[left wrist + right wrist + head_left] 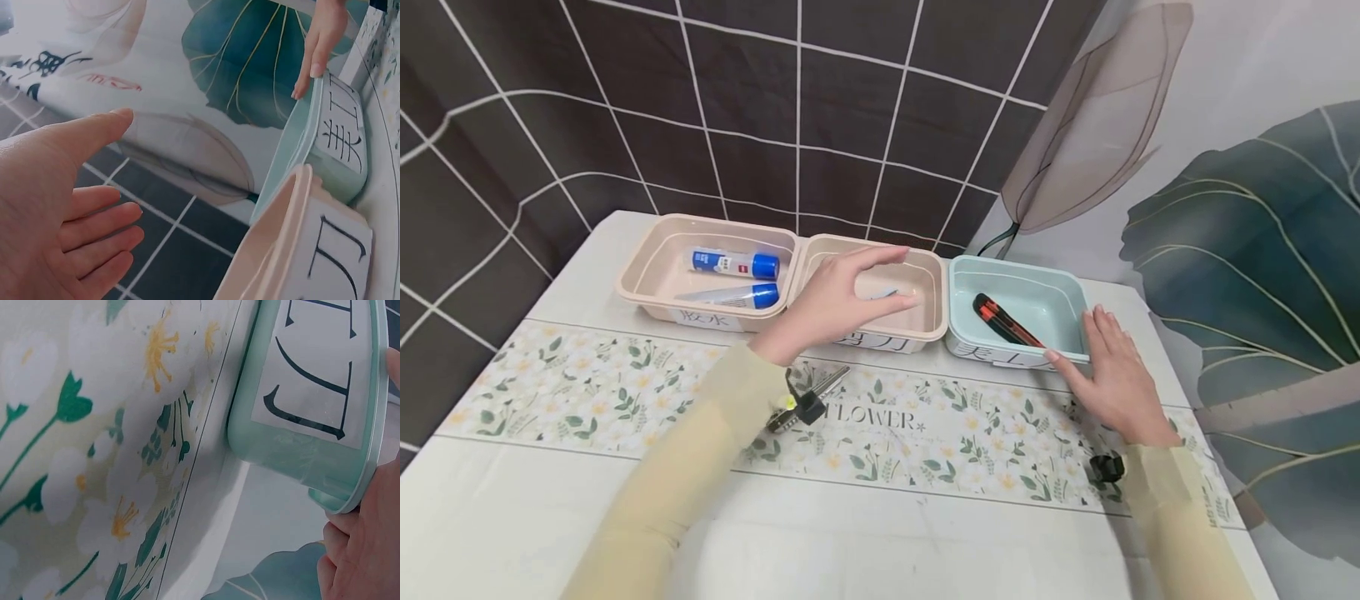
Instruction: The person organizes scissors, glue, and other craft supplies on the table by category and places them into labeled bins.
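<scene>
My left hand [838,292] hovers over the middle pink bin [936,292], thumb and fingers spread apart, nothing between them. A small bluish thing [883,293] shows inside that bin, mostly hidden behind the hand. In the left wrist view, the left hand [69,187] is beside the pink bin's rim. My right hand [1112,375] rests at the right end of the teal bin [1067,292], thumb at its front corner and straight fingers along the side. A black and red utility knife [1003,321] lies in the teal bin.
The left pink bin [643,279] holds two blue-capped glue tubes [737,263]. A silver metal tool [831,383] lies on the flowered table runner [917,450], partly hidden by the left wrist camera. A dark tiled curtain [850,108] hangs behind the bins.
</scene>
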### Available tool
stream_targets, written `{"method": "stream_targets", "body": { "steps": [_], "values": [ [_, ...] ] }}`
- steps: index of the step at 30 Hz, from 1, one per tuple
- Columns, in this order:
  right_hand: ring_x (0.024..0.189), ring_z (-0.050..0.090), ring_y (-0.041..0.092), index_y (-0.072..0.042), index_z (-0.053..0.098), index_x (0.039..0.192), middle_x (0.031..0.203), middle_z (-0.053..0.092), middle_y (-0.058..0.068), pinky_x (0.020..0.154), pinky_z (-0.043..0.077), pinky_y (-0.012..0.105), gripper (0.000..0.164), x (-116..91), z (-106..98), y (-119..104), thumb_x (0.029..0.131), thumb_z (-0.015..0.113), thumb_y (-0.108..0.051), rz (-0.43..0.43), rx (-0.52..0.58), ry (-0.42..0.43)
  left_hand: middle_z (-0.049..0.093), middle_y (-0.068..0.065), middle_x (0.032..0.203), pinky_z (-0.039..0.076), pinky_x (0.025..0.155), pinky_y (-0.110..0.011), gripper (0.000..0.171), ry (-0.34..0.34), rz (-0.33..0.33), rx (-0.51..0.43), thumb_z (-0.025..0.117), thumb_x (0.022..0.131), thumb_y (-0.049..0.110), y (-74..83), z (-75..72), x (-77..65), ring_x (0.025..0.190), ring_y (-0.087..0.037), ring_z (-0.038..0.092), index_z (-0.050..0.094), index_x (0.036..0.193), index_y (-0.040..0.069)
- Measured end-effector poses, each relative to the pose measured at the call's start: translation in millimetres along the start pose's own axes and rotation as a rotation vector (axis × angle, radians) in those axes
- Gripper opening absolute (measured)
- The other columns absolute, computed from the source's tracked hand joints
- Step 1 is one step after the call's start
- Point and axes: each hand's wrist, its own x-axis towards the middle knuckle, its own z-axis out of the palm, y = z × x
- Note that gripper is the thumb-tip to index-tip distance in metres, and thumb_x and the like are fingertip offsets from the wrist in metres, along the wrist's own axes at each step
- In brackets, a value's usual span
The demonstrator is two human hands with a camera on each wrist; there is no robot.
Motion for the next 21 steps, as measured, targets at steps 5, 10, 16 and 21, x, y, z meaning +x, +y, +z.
{"method": "stream_targets", "body": {
  "steps": [5,10,16,21],
  "values": [
    [0.139,-0.008,0.023,-0.001,0.01,0.149,0.155,0.001,0.014,0.109,0.0,0.049,0.087,-1,0,0,0.091,0.046,-0.055,0.004,0.0,0.006,0.056,0.016,0.124,0.034,0.099,-0.029,0.06,0.046,-0.02,-0.029,0.072,0.077,0.05,-6.2,-8.4,-14.1,0.119,0.0,0.043,0.056,0.13,0.028],
    [0.139,-0.008,0.023,0.0,0.009,0.149,0.154,0.0,0.015,0.109,-0.002,0.048,0.088,-1,1,0,0.091,0.046,-0.055,0.012,0.001,-0.001,0.053,0.02,0.125,0.033,0.099,-0.037,0.063,0.045,-0.06,0.011,0.069,0.075,0.057,-9.7,-17.7,-28.2,0.12,0.0,0.041,0.054,0.131,0.033],
    [0.139,-0.009,0.022,0.0,0.009,0.149,0.155,-0.004,0.01,0.109,-0.001,0.049,0.087,-1,0,-1,0.091,0.046,-0.055,0.009,-0.001,-0.002,0.053,0.02,0.126,0.035,0.098,-0.038,0.064,0.046,-0.065,0.033,0.072,0.076,0.052,-14.7,-27.3,-45.6,0.118,-0.003,0.044,0.054,0.132,0.027],
    [0.139,-0.008,0.023,0.0,0.01,0.149,0.155,-0.002,0.012,0.109,-0.002,0.048,0.087,0,0,-2,0.091,0.046,-0.055,0.005,0.0,0.0,0.054,0.018,0.125,0.042,0.09,-0.038,0.066,0.047,-0.077,0.045,0.074,0.075,0.05,-18.9,-33.9,-59.7,0.112,-0.006,0.049,0.054,0.132,0.025]
  ]
}}
